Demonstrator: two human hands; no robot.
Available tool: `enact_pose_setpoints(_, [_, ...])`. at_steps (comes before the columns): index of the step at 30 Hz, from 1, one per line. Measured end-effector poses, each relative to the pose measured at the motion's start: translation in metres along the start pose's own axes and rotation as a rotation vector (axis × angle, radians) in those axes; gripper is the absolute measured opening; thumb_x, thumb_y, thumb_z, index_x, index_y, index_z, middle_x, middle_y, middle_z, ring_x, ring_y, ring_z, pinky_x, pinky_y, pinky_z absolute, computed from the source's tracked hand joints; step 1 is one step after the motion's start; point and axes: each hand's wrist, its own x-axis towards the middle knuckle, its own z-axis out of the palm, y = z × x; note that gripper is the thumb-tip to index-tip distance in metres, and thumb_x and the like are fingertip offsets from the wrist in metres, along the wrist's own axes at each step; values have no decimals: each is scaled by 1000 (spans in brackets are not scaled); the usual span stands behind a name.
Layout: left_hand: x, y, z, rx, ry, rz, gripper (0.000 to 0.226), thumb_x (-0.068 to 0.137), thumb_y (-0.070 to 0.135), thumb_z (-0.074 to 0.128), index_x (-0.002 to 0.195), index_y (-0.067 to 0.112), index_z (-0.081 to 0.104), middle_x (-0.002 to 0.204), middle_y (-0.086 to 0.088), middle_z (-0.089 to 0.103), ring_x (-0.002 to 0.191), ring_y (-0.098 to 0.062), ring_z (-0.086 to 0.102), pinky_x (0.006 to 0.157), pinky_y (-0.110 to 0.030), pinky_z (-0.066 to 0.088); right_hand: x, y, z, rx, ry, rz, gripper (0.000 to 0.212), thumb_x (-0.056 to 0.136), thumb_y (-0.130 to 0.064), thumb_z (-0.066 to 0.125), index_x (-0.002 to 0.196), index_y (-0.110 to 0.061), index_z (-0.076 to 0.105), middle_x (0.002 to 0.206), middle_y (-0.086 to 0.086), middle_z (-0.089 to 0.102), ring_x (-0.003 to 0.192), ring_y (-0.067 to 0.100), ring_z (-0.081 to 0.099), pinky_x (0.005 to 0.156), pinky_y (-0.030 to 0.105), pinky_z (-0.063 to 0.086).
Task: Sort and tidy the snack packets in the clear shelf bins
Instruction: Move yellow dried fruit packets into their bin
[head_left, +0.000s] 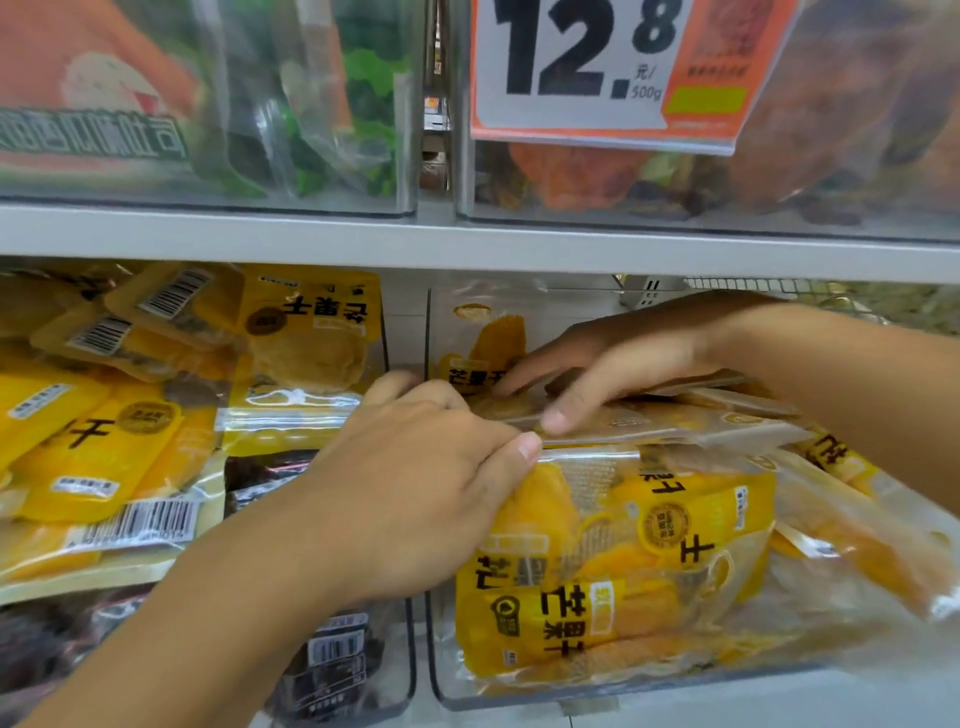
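Left hand (415, 483) curls over the top edge of the yellow dried-mango packets (613, 561) in the lower right clear bin (519, 696), thumb pressed on the clear seal. Right hand (623, 358) reaches in from the right, fingers straight and slightly spread, flat on a clear-topped packet (665, 423) lying across the stack just beyond the left thumb. More yellow packets (130, 415) sit in the bin left of the left knuckles; price tag (597, 67) above.

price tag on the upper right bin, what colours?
The price tag is white with black digits and an orange panel and border, seen in the head view.
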Motion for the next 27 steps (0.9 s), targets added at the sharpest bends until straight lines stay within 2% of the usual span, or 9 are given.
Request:
enact_pose_setpoints(4, [-1,-1,1,-61,35,25,48,96,56,13,74,33,48,85,12,55,104,-2,38,105,-31,21,6,7,4,-276,227,-16,33,91,-58,61,120,-43,68,118,-30,65,111,-5,60,100,26,45])
enact_pose_setpoints(7, [-1,-3,6,-148,97,17,33,95,59,26,98,46,56,93,16,52,104,-9,40,101,-32,30,8,-1,8,-198,308,-39,29,96,-56,54,110,-39,73,108,-25,71,103,-2,64,102,32,48])
enact_pose_setpoints(9, [-1,-3,8,-293,253,-38,20,95,51,51,111,42,60,97,18,50,100,-8,45,88,-26,37,1,-9,10,-31,286,-27,38,94,-62,51,109,-35,73,115,-18,71,109,5,65,107,36,44])
enact_pose_setpoints(11, [2,-5,8,-429,425,-99,11,88,32,74,90,36,64,83,17,51,80,0,49,67,-14,35,-16,-16,15,136,199,14,52,87,-70,43,113,-35,70,129,-15,66,118,4,60,110,29,38])
enact_pose_setpoints(13, [7,-11,8,-498,510,-137,25,81,19,82,70,32,63,65,14,53,66,-1,52,56,-11,36,-35,-18,21,264,118,15,63,82,-71,34,117,-31,69,124,-19,68,115,-1,62,104,21,41])
enact_pose_setpoints(16, [15,-13,7,-495,506,-142,26,78,26,84,71,33,61,70,16,63,69,-1,60,65,-22,47,-52,-19,23,237,107,34,60,71,-75,49,108,-32,69,116,-22,70,104,-5,65,96,20,47])
enact_pose_setpoints(20, [16,-11,3,-433,375,-154,42,69,36,91,95,37,58,86,18,67,88,-4,64,80,-28,53,-47,-24,29,-158,265,54,50,68,-68,75,106,-35,72,101,-19,73,94,1,67,96,29,49])
enact_pose_setpoints(24, [19,-14,2,-587,367,-138,43,69,13,92,91,31,60,75,11,74,70,-2,70,65,-21,55,-30,-39,41,-160,354,-1,37,64,-50,88,87,-23,75,77,-4,74,69,11,65,66,26,50])
enact_pose_setpoints(27, [21,-13,3,-595,435,-103,40,67,11,92,88,30,63,74,12,74,67,3,67,62,-14,48,-24,-41,36,-245,394,86,30,69,-45,87,78,-19,73,60,-11,66,52,1,53,50,16,40])
